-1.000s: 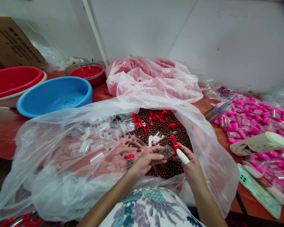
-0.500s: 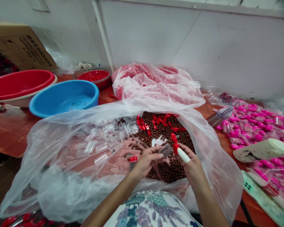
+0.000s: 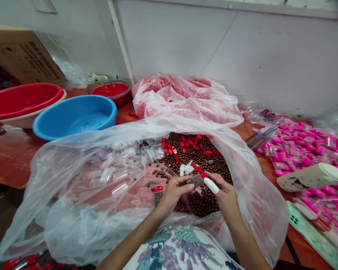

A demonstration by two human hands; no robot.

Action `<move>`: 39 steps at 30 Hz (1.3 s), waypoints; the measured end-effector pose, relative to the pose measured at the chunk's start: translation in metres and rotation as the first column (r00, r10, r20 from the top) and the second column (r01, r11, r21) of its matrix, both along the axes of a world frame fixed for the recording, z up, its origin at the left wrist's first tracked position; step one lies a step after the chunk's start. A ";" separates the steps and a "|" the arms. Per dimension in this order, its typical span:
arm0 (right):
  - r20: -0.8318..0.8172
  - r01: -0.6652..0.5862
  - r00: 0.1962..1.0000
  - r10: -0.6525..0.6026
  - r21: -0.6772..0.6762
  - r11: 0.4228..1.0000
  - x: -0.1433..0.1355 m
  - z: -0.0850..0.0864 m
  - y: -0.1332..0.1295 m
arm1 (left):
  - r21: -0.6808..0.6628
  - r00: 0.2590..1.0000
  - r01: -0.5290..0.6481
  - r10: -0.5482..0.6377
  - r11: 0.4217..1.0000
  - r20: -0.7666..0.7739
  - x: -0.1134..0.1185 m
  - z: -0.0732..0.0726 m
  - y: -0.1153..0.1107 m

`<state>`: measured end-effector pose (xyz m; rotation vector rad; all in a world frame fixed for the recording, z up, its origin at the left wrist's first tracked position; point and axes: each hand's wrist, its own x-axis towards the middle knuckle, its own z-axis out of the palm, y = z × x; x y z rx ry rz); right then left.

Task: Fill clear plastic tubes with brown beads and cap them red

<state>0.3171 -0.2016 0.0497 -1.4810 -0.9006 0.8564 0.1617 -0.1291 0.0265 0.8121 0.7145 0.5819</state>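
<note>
My left hand (image 3: 173,193) pinches a small clear container (image 3: 195,181) with brown balls inside. Close beside it, my right hand (image 3: 223,191) grips a red flip cap (image 3: 199,171) between thumb and fingers; a white cover (image 3: 211,185) sits on that thumb. The cap slants over the container's right end, and I cannot tell whether the two touch. Under both hands lies a heap of brown balls (image 3: 194,204) on a spread plastic sheet (image 3: 81,225). To the left of my left hand rests a filled container with a red cap (image 3: 158,190).
Loose clear tubes (image 3: 120,176) lie left on the sheet, and red caps (image 3: 191,142) lie on the balls' far side. Beyond stand a blue basin (image 3: 75,116), a red basin (image 3: 25,99) and a bag of red pieces (image 3: 182,97). Pink-capped containers (image 3: 306,146) and a cream bottle (image 3: 309,178) are right.
The red cap in my right hand has tipped from nearly upright to slanting left over the container. My right hand has shifted slightly left; my left hand keeps its hold.
</note>
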 end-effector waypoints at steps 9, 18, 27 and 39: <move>0.038 0.091 0.995 -0.093 0.043 0.995 -0.010 -0.012 -0.006 | 0.016 0.996 0.035 -0.034 0.999 -0.078 0.001 0.009 -0.001; 0.026 0.168 0.985 -0.169 0.057 0.984 -0.017 -0.016 -0.009 | -0.022 0.997 0.013 -0.015 1.000 -0.072 0.002 0.004 -0.006; -0.003 0.220 0.975 -0.220 0.040 0.975 -0.024 -0.026 -0.006 | -0.034 0.995 -0.045 0.042 0.998 -0.090 0.003 -0.003 -0.016; 0.360 -0.152 0.927 0.108 0.096 0.984 -0.017 -0.035 -0.019 | 0.088 0.974 -0.117 0.131 0.989 -0.185 -0.014 -0.012 -0.006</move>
